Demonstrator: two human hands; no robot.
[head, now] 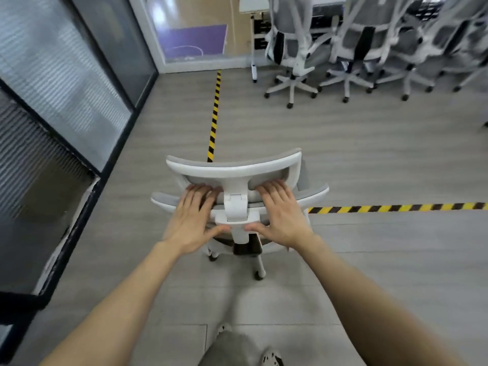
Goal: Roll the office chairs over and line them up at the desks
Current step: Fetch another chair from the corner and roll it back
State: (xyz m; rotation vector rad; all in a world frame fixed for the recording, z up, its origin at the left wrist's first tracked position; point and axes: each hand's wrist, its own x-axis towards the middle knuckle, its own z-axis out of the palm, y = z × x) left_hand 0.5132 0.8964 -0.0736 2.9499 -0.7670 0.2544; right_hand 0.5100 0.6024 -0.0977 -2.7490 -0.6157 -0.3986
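A white-framed office chair (235, 167) with grey mesh stands right in front of me, its back toward me. My left hand (192, 217) grips the top of the backrest left of the headrest post, thumb under the frame. My right hand (282, 215) grips the same edge right of the post. Only part of the chair's wheeled base shows below my hands. Several matching chairs (351, 54) stand crowded together at the far right, by a white desk (250, 6) with a thin leg.
A dark-framed glass partition (79, 83) runs along the left. Yellow-black floor tape (214, 114) runs away ahead, and another strip (396, 208) crosses to the right. Grey floor lies between my chair and the far group. My feet show at the bottom.
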